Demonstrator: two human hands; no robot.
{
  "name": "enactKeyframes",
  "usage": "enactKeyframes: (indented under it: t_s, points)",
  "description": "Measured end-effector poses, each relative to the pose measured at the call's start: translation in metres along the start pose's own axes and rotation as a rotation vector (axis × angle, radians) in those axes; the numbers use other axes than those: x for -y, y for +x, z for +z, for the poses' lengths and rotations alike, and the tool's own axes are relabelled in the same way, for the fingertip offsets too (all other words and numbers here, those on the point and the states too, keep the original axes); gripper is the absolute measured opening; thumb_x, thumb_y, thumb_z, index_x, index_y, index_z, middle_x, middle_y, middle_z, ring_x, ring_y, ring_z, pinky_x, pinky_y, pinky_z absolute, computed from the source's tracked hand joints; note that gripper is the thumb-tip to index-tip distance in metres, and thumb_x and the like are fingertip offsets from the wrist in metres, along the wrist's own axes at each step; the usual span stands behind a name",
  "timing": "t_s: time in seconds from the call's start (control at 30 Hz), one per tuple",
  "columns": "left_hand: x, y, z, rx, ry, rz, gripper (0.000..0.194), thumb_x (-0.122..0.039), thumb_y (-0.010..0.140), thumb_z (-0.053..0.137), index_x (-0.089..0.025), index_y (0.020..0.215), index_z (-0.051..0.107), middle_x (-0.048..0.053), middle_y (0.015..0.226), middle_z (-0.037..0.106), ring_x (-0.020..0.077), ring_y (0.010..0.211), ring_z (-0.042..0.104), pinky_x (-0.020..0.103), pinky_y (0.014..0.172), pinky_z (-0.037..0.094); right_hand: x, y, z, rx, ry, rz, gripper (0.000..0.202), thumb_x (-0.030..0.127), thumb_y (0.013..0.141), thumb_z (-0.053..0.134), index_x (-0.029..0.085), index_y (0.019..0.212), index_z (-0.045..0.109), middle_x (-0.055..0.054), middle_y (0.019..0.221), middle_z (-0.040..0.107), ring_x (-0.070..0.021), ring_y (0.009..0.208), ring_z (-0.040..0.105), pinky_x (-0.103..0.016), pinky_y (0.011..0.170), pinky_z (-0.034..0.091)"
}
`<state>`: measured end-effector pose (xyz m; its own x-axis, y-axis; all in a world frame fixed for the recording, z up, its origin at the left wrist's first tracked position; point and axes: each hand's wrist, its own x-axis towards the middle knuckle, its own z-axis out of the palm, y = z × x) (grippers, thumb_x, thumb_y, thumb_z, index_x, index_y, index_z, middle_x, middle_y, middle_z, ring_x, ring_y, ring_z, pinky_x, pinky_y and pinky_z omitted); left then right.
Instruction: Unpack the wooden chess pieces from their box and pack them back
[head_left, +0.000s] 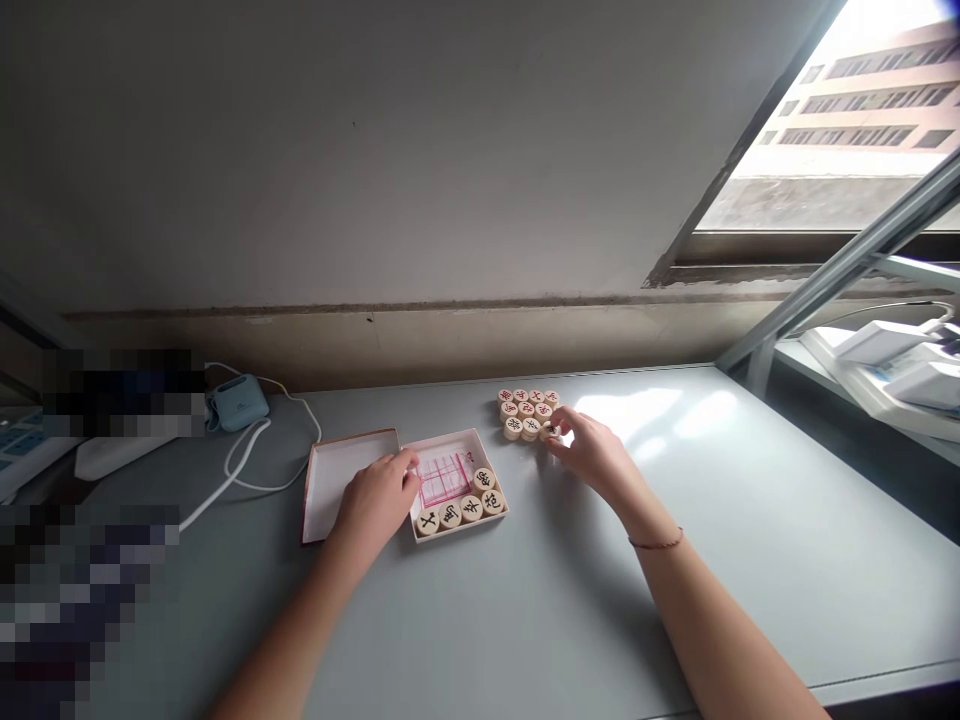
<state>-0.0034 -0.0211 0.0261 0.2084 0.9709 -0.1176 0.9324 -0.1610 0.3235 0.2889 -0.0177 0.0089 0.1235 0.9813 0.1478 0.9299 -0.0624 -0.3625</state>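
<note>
An open box (448, 534) lies on the grey desk, with several black-marked round pieces (471, 508) along its near and right sides and a pink grid pattern on its floor. My left hand (381, 492) rests at the box's left edge, thumb and fingers slightly apart, holding nothing. The box lid (326, 478) sits open side up under and beside that hand. Beyond the box, stacked round pieces (526, 410) stand in rows, red-marked ones behind and black-marked ones in front. My right hand (589, 450) pinches a black-marked piece (551, 433) at the front right of these rows.
A light blue case (240, 402) and a looping white cable (244, 455) lie at the back left, near a white power strip (127, 452). A wall runs behind the desk (750, 500). On the right, a metal frame (832, 255) stands beside a shelf with white objects (892, 360).
</note>
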Motion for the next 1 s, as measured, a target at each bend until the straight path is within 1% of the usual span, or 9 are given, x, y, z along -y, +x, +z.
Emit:
enactKeyframes:
  t_s: [0.3,0.37,0.43,0.5,0.57,0.67,0.73,0.8,1.0]
  points:
    - [-0.003,0.004,0.004,-0.036,0.036,-0.008,0.028,-0.016,0.088,0.037,-0.023,0.095,0.063,0.004,0.079,0.071,0.0222,0.072,0.065,0.026,0.06,0.035,0.002,0.001,0.003,-0.049,-0.01,-0.01,0.015,0.026,0.078,0.053,0.024,0.092,0.057,-0.004,0.083,0.064,-0.0172,0.065,0.057,-0.026,0.056,0.04]
    - [-0.004,0.003,0.005,-0.04,0.034,-0.007,0.029,-0.016,0.088,0.037,-0.023,0.095,0.064,0.004,0.078,0.07,0.0213,0.071,0.063,0.026,0.06,0.035,0.008,-0.002,-0.001,-0.084,-0.003,-0.028,0.018,0.03,0.08,0.053,0.023,0.096,0.058,-0.006,0.088,0.064,-0.0178,0.065,0.058,-0.027,0.056,0.041]
    - [-0.006,0.002,0.005,-0.097,0.074,-0.002,0.029,-0.017,0.089,0.038,-0.023,0.098,0.065,0.006,0.084,0.069,0.0216,0.076,0.062,0.027,0.062,0.037,0.018,-0.006,-0.005,-0.086,0.069,-0.085,0.021,0.035,0.084,0.05,0.023,0.099,0.058,-0.006,0.089,0.065,-0.0172,0.064,0.058,-0.028,0.057,0.043]
    - [-0.013,-0.001,0.006,-0.214,0.151,0.022,0.028,-0.021,0.09,0.041,-0.022,0.103,0.066,0.009,0.094,0.067,0.0236,0.086,0.06,0.029,0.068,0.039,0.032,-0.011,-0.007,0.009,0.196,-0.162,0.022,0.037,0.089,0.045,0.024,0.098,0.06,-0.005,0.086,0.066,-0.0156,0.061,0.058,-0.027,0.056,0.044]
    - [-0.024,-0.003,0.007,-0.307,0.192,0.086,0.028,-0.028,0.092,0.043,-0.023,0.105,0.067,0.01,0.1,0.064,0.0254,0.093,0.056,0.033,0.073,0.039,0.047,-0.017,-0.006,0.156,0.308,-0.221,0.025,0.037,0.092,0.041,0.023,0.094,0.062,-0.004,0.083,0.068,-0.0146,0.06,0.059,-0.026,0.056,0.044]
    - [-0.044,-0.005,0.012,-0.214,0.133,0.198,0.032,-0.033,0.095,0.04,-0.023,0.098,0.07,0.01,0.098,0.065,0.0261,0.096,0.054,0.036,0.077,0.038,0.063,-0.023,-0.003,0.287,0.379,-0.24,0.029,0.037,0.093,0.039,0.022,0.09,0.064,-0.003,0.08,0.07,-0.0142,0.057,0.059,-0.025,0.053,0.043]
    - [-0.054,-0.006,0.015,-0.123,0.098,0.253,0.033,-0.033,0.095,0.04,-0.021,0.094,0.071,0.011,0.099,0.065,0.0279,0.097,0.053,0.039,0.079,0.038,0.067,-0.026,-0.001,0.307,0.395,-0.219,0.03,0.037,0.092,0.039,0.022,0.091,0.065,-0.003,0.078,0.07,-0.0141,0.055,0.059,-0.025,0.053,0.044]
    - [-0.06,-0.007,0.019,-0.081,0.05,0.291,0.032,-0.03,0.095,0.041,-0.019,0.091,0.07,0.012,0.099,0.066,0.0289,0.097,0.053,0.041,0.08,0.037,0.068,-0.026,-0.001,0.31,0.402,-0.197,0.029,0.036,0.092,0.04,0.022,0.093,0.065,-0.003,0.078,0.07,-0.0142,0.054,0.06,-0.025,0.052,0.044]
    - [-0.066,-0.007,0.026,-0.121,-0.124,0.261,0.023,-0.028,0.091,0.048,-0.018,0.08,0.065,0.009,0.082,0.068,0.0252,0.089,0.057,0.038,0.08,0.037,0.067,-0.026,0.0,0.299,0.424,-0.198,0.031,0.036,0.091,0.04,0.022,0.092,0.067,-0.002,0.07,0.068,-0.0141,0.05,0.058,-0.025,0.049,0.045]
